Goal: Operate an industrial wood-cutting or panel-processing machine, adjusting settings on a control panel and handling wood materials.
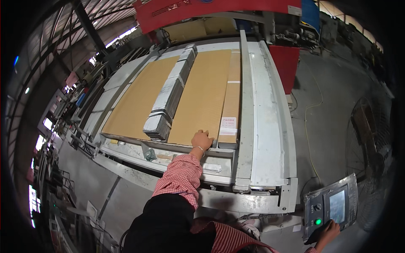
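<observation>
My left hand (202, 140) lies on the near edge of a large flat cardboard sheet (204, 92), its fingers spread and nothing gripped. Left of that hand, a long strapped bundle of grey metal strips (168, 92) rests lengthwise on the cardboard. To its right runs a narrow cardboard-covered piece (233, 92) with a white label (228, 125) near its close end. At the lower right my right hand (331, 232) is curled at the bottom edge of a control panel (333, 206), beside its lit screen. A dark shape next to these fingers hides what they hold, if anything.
The cardboard lies on a machine bed with a pale metal rail (270, 118) along its right side. A red machine beam (215, 10) crosses the far end. A large fan (369, 135) stands at right, and a yellow cable (308, 126) trails over the floor.
</observation>
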Tool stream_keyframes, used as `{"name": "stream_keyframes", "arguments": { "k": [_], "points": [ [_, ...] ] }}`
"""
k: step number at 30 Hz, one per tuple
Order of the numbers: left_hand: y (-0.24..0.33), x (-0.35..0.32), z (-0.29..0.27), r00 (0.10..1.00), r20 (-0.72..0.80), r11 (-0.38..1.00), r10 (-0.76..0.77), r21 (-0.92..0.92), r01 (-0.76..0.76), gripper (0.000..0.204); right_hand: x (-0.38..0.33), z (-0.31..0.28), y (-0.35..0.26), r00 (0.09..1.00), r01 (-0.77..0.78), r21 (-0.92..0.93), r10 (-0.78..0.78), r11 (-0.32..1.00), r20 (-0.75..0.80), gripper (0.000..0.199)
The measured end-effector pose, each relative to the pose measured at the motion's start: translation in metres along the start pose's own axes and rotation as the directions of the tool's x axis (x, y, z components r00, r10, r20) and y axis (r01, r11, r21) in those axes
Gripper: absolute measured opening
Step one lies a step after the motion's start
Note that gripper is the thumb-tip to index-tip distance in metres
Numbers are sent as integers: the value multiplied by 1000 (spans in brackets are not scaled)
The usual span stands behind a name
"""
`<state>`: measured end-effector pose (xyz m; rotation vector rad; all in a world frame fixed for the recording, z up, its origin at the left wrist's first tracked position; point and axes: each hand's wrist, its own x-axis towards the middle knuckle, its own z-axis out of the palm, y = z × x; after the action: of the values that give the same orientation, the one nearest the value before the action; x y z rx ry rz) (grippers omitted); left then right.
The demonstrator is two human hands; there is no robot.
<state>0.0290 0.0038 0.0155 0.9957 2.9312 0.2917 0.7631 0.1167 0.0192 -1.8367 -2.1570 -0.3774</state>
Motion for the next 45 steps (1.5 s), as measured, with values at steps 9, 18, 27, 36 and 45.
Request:
{"name": "stream_keyframes", "arguments": {
  "k": [9,18,27,36,45],
  "points": [
    [-18,9,-2,999,52,1000,-2,28,0,38,9,-9,-32,995,-63,177,76,982,-65,21],
    [-34,-27,-29,990,136,991,24,-137,-5,33,-78,88,-199,549,605,424,-739,674,391,28],
    [-18,-336,-14,970,-218,781,104,-587,-215,30,-107,294,-131,376,890,39,-778,455,503,34],
    [-100,-572,168,948,308,834,-81,-500,233,16,-75,313,-207,145,912,137,-615,388,775,31],
    [-172,-688,205,446,801,-208,-400,-553,807,29,-153,241,-252,-440,839,531,-426,120,790,28]
  ]
}}
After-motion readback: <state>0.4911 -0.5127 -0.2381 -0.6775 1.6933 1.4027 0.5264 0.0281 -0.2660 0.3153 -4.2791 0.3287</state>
